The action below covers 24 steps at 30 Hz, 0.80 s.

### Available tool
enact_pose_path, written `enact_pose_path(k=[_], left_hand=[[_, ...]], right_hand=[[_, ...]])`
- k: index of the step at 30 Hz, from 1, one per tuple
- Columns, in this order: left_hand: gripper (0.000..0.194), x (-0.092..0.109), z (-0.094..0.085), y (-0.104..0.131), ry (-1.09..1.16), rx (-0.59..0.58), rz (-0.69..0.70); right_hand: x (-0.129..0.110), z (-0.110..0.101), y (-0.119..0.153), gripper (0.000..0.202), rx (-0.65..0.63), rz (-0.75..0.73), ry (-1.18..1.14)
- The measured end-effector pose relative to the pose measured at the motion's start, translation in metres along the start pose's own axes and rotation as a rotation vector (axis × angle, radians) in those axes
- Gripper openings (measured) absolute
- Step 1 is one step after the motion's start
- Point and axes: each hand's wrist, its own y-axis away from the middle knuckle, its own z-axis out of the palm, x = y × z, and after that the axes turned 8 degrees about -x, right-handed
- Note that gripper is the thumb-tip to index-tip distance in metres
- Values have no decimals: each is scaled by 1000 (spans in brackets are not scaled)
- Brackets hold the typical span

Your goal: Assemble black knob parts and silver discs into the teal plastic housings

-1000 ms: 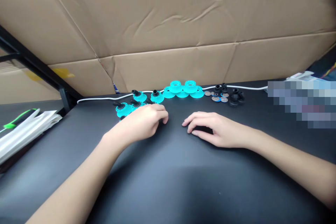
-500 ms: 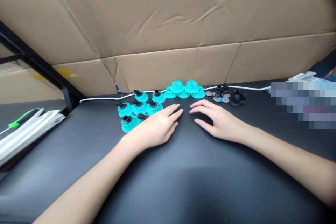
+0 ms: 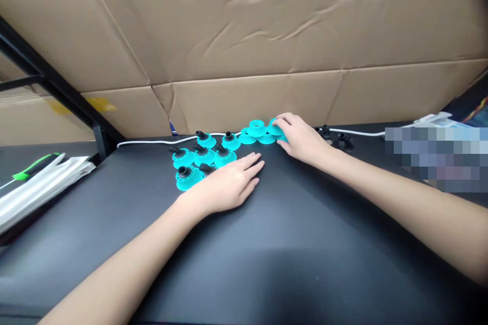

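Observation:
My left hand [image 3: 231, 183] lies flat on the black table with its fingers stretched out and holds nothing. Beside it, partly behind the wrist, are several turquoise flared cups with black angled fittings on top, such as the front one [image 3: 187, 179]. My right hand [image 3: 299, 137] reaches to the small stack of turquoise cups without fittings. Its fingers curl over the upper right turquoise cup [image 3: 273, 128], thumb in front, and partly hide it. To the left stands another upper turquoise cup [image 3: 256, 127], resting on the lower ones [image 3: 248, 136].
Black fittings [image 3: 345, 140] lie right of my right hand, which hides the small discs there. A white cable [image 3: 160, 142] runs along the cardboard wall [image 3: 244, 96]. White packets [image 3: 41, 188] and a green-black screwdriver [image 3: 36, 168] are at the left. A blurred package [image 3: 438, 155] is at the right.
My right hand has moved forward and left from the bare table to the upper right turquoise cup. My left hand has stayed in place. The view has shifted slightly.

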Motion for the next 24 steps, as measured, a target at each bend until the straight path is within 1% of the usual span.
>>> enact_pose_path(k=[4,8,11,14,17,19,21,24], left_hand=[[50,1,1,-1,24,1,-1],[50,1,1,-1,33,-1,-4],[52,0,3,-1,6,11,-18],[57,-1,4,-2,-41,36,-51],[60,-1,4,-2,-64,39,-64],[60,-1,4,-1,-64,37,-67],[59,-2,4,0,-50,42,-67],[61,-3,3,2,-8,46,-72]], right_hand=[[-4,0,-4,30,-20,0,44],[-15,-11,-3,25,-24,27,82],[-24,-22,10,24,-18,27,81],[-33,-26,34,23,-28,-15,57],[-38,-21,59,18,-39,-130,-61],[-37,-17,69,16,-22,-216,-190],[-34,-15,73,21,-1,-301,-388],[-28,-18,73,26,-1,-352,-480]])
